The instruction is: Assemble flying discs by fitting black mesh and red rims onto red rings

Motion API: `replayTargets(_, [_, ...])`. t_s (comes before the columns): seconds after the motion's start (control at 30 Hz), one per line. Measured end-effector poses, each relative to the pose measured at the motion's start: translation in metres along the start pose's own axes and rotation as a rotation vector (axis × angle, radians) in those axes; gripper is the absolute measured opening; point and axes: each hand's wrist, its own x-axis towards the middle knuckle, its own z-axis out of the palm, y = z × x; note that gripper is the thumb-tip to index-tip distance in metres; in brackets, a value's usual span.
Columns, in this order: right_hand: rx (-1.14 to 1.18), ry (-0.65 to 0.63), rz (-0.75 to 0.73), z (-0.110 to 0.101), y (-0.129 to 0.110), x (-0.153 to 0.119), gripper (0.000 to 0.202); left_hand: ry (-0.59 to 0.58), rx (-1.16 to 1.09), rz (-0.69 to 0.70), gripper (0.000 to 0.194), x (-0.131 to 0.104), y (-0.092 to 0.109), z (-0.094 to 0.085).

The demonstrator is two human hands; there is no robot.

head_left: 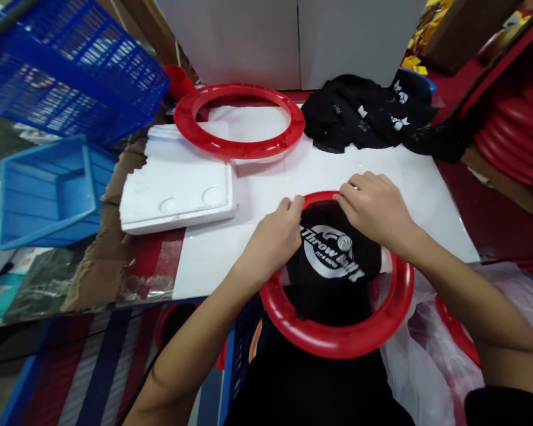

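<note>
A red plastic ring (337, 340) leans at the near edge of the white worktop, tilted toward my body. Black fabric with a white "Throw Ball" print (333, 254) lies across its opening. My left hand (279, 231) is closed on the ring's far left rim, with the fabric's edge at its fingertips. On the far right rim, my right hand (373, 204) pinches the ring and the fabric edge. The fingers hide part of the rim. Farther back, a second red ring (240, 148) rests partly on a white foam block (177, 183).
A pile of black printed fabric (359, 112) lies at the back right. Blue baskets (71, 65) and a light-blue bin (48, 195) stand at the left. Stacked red rings (515, 136) are at the right, above clear plastic bags (426, 355). White boxes (293, 41) close off the back.
</note>
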Motion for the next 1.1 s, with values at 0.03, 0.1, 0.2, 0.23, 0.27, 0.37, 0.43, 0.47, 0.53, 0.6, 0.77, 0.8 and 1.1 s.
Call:
replayTargets(0.03, [-0.013, 0.023, 0.049, -0.002, 0.003, -0.015, 0.039, 0.015, 0.021, -0.098, 0.027, -0.011, 0.005, -0.001])
replayTargets(0.1, [-0.045, 0.003, 0.127, 0.0, 0.007, -0.046, 0.037, -0.012, 0.025, -0.193, 0.028, -0.038, 0.018, -0.002])
replayTargets(0.2, [-0.037, -0.051, 0.18, 0.013, 0.01, -0.077, 0.028, -0.293, -0.053, 0.095, 0.023, -0.086, 0.05, -0.002])
replayTargets(0.23, [-0.009, -0.053, 0.184, 0.018, 0.012, -0.079, 0.024, -0.364, -0.088, 0.183, 0.016, -0.099, 0.061, -0.003])
replayTargets(0.27, [0.036, -0.058, 0.172, 0.023, 0.014, -0.079, 0.019, -0.456, -0.149, 0.277, 0.019, -0.108, 0.071, -0.005])
replayTargets(0.37, [0.282, -0.119, -0.021, 0.029, 0.023, -0.062, 0.011, -0.73, -0.465, 0.543, 0.04, -0.108, 0.088, -0.02])
replayTargets(0.43, [0.477, -0.157, -0.204, 0.027, 0.028, -0.048, 0.013, -0.711, -0.593, 0.56, 0.032, -0.086, 0.083, -0.031])
replayTargets(0.47, [0.552, -0.17, -0.267, 0.026, 0.029, -0.042, 0.014, -0.618, -0.581, 0.495, 0.027, -0.071, 0.075, -0.034])
replayTargets(0.53, [0.623, -0.206, -0.31, 0.024, 0.027, -0.036, 0.015, -0.33, -0.387, 0.272, 0.024, -0.042, 0.054, -0.034])
replayTargets(0.6, [0.579, -0.226, -0.284, 0.023, 0.02, -0.035, 0.018, -0.129, -0.167, 0.174, 0.023, -0.02, 0.03, -0.024])
replayTargets(0.77, [0.142, -0.145, -0.272, 0.023, -0.006, -0.042, 0.029, -0.074, -0.189, 0.294, 0.03, -0.004, -0.005, 0.008])
replayTargets(0.8, [0.089, -0.143, -0.282, 0.021, -0.01, -0.042, 0.031, -0.07, -0.199, 0.309, 0.027, -0.003, -0.008, 0.011])
replayTargets(1.1, [0.66, -0.404, -0.152, -0.007, 0.013, 0.003, 0.003, -0.115, -0.638, 0.357, 0.017, 0.033, -0.019, 0.006])
